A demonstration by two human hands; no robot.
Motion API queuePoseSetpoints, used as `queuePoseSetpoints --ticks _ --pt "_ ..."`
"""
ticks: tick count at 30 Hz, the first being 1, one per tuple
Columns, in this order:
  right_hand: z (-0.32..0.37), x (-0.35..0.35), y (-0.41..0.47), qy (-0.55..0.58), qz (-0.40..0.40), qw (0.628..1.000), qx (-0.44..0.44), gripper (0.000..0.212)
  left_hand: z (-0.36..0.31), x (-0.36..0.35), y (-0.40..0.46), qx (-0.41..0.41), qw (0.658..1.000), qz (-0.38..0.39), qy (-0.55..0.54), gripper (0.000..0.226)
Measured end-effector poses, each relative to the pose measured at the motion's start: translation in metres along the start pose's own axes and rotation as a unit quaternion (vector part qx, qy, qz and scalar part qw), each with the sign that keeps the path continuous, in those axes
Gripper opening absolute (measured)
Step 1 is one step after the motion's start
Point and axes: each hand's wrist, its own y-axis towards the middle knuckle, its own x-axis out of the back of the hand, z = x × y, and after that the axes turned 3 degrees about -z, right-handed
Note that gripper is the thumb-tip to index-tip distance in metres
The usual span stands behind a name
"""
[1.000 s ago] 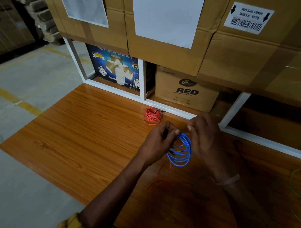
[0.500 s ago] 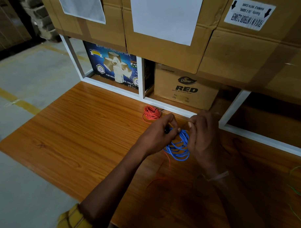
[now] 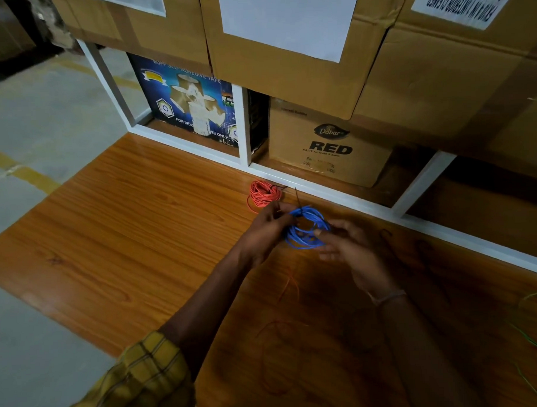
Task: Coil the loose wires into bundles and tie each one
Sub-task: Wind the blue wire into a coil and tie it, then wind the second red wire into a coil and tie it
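A coil of blue wire (image 3: 306, 229) is held just above the wooden table (image 3: 134, 226). My left hand (image 3: 266, 229) pinches its left side, where a thin dark tie (image 3: 297, 197) sticks up. My right hand (image 3: 348, 250) holds the coil's right side with its fingertips. A tied bundle of red wire (image 3: 264, 195) lies on the table just behind my left hand. A loose red wire (image 3: 290, 286) trails on the table below the hands. Loose green wire (image 3: 531, 325) lies at the right edge.
A white shelf frame (image 3: 306, 183) runs along the table's far side, with cardboard boxes (image 3: 329, 146) and a blue tape carton (image 3: 190, 102) behind it. Larger boxes (image 3: 280, 66) overhang above. The concrete floor (image 3: 30, 120) lies to the left.
The blue coil has turned flatter and shifted slightly. My right hand has slid down to the coil's right side, and the dark tie now sticks up by my left hand.
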Motion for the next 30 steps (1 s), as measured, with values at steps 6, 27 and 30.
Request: queuePoseSetpoints --ticks 6,27,30 --pt "-0.013 -0.014 0.062 0.053 -0.076 0.993 -0.067 0.032 0.022 -0.001 0.051 0.007 0.988 -0.050 0.143 0.015" --pt "-0.044 -0.002 -0.042 0.060 0.001 0.998 0.004 0.005 0.069 0.044 -0.057 -0.057 0.929 -0.018 0.364 0.022" --pt "-0.052 -0.002 -0.070 -0.035 0.011 0.999 0.038 0.008 0.077 0.049 -0.080 -0.056 0.932 -0.022 0.356 0.017"
